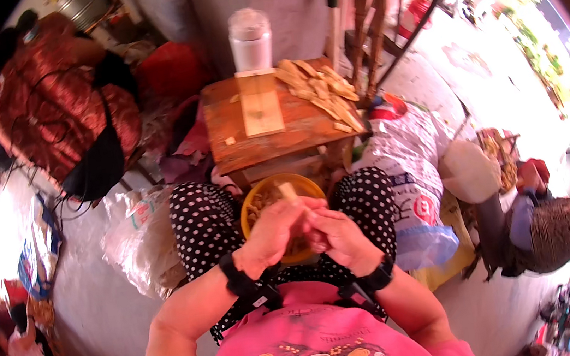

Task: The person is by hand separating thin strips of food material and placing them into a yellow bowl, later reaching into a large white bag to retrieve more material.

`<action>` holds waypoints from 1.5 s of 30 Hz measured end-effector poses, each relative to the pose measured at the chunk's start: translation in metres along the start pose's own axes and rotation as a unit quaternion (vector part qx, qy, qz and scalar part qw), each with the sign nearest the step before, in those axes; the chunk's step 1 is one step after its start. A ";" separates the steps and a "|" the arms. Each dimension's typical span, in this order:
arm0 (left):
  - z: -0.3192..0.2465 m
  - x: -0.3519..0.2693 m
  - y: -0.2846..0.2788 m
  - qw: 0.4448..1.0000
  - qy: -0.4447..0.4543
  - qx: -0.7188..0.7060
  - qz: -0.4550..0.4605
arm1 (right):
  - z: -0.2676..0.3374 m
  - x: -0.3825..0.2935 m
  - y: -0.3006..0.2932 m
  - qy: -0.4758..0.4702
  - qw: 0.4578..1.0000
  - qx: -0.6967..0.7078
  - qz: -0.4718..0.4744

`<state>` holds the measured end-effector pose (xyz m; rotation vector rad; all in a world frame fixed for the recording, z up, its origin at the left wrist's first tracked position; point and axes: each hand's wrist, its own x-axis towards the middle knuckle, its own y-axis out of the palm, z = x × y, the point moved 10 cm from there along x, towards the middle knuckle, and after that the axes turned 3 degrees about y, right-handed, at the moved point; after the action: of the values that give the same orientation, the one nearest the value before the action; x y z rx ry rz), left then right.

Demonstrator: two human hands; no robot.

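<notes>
Over a yellow basin [247, 204] between my knees, my left hand [273, 230] holds a pale yellow strip [287, 191], one end of which sticks out past the fingers. My right hand [342, 232] meets the left from the other side, fingers curled in; whether it grips the strip or something else is hidden. Light brown pieces [261, 205] lie inside the basin. Just beyond it stands a low wooden table [225, 126] with a pile of similar pale strips [319, 85] on its right. A flat light wooden board [261, 109] lies at its middle.
A lidded clear jar [251, 40] stands behind the board. Plastic bags [140, 238] lie left of my legs, and a printed white sack [412, 173] on the right. Farther right sits another person [547, 226]. A red-covered chair [64, 114] and a shovel handle [334, 12] are farther back.
</notes>
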<state>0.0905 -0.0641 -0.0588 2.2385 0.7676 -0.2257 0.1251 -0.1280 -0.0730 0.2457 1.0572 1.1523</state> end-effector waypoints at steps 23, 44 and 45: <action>0.049 0.011 0.206 0.685 0.225 0.574 0.387 | 0.057 -0.143 -0.209 -0.278 0.932 -0.121 -0.199; 0.087 0.127 0.244 0.726 0.134 0.567 0.364 | 0.013 -0.037 -0.415 -0.083 0.643 -0.552 -0.524; 0.086 0.129 0.242 0.721 0.148 0.569 0.366 | 0.012 -0.018 -0.422 -0.050 0.624 -0.589 -0.512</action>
<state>0.3430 -0.1962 -0.0233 3.6066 -0.3668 0.1198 0.3974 -0.3245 -0.3296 -1.2085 0.0273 0.5113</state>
